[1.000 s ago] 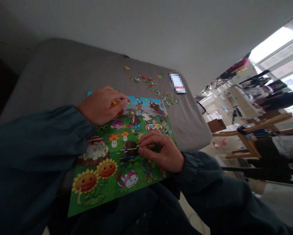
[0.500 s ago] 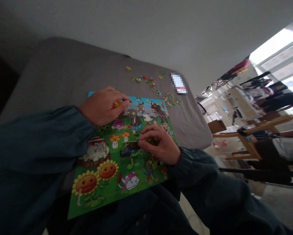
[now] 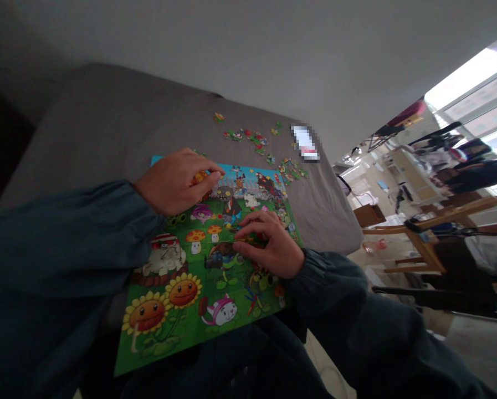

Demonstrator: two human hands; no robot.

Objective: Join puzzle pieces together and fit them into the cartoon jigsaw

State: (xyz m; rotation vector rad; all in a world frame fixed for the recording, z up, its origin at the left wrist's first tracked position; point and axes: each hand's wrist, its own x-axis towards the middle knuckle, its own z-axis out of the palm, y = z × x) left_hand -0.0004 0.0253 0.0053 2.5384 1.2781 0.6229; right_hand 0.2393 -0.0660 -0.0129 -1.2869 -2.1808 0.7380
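Note:
A jigsaw puzzle board (image 3: 177, 324) with cartoon plants and zombies lies in front of me, its near edge tilted toward my lap. My left hand (image 3: 179, 180) rests over its upper left part, fingers curled and the thumb tip close against the index fingertip. What may be between those tips is hidden. Low over the right middle of the picture, my right hand (image 3: 271, 244) is bent with thumb and index finger drawn near each other. A small thing may be between them, too dim to name. Printed sunflowers and mushrooms show uncovered to the left of it.
Loose puzzle pieces (image 3: 248, 136) lie scattered beyond the board on the grey cloth surface (image 3: 107, 122), with another cluster of pieces (image 3: 292, 170) at the right. A phone (image 3: 305, 142) with a lit, blurred screen is near the wall. A wooden chair (image 3: 435, 244) stands right.
Both hands hold nearly the same places. My right fingertips have shifted very slightly, and the whole view has moved a little.

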